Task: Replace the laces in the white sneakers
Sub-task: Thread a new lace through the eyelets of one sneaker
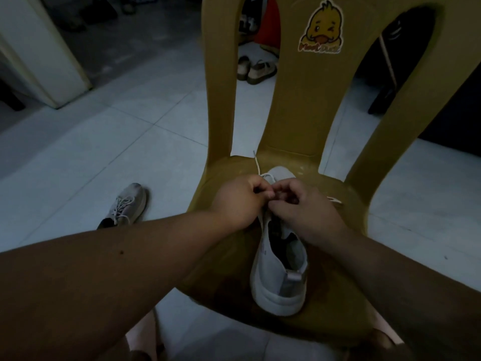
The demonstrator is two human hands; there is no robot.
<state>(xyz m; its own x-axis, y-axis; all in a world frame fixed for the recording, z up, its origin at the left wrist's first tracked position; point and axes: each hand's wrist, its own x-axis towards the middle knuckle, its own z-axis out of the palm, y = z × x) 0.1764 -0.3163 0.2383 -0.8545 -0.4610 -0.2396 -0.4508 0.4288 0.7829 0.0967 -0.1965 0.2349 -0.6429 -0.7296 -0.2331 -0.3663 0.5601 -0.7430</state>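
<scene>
A white sneaker (279, 269) lies on the seat of a yellow plastic chair (335, 277), heel toward me and toe toward the backrest. My left hand (239, 201) and my right hand (304, 212) meet over its eyelet area, each pinching the white lace (257, 164). One lace end rises past my left hand toward the backrest; another end shows to the right of my right hand. My hands hide the eyelets. A second sneaker (125, 207), laced, lies on the tiled floor to the left of the chair.
The chair back carries a duck sticker (321, 28). A pair of sandals (256, 69) stands on the floor behind the chair. A white cabinet (39, 48) stands at the far left. Dark objects lean at the far right.
</scene>
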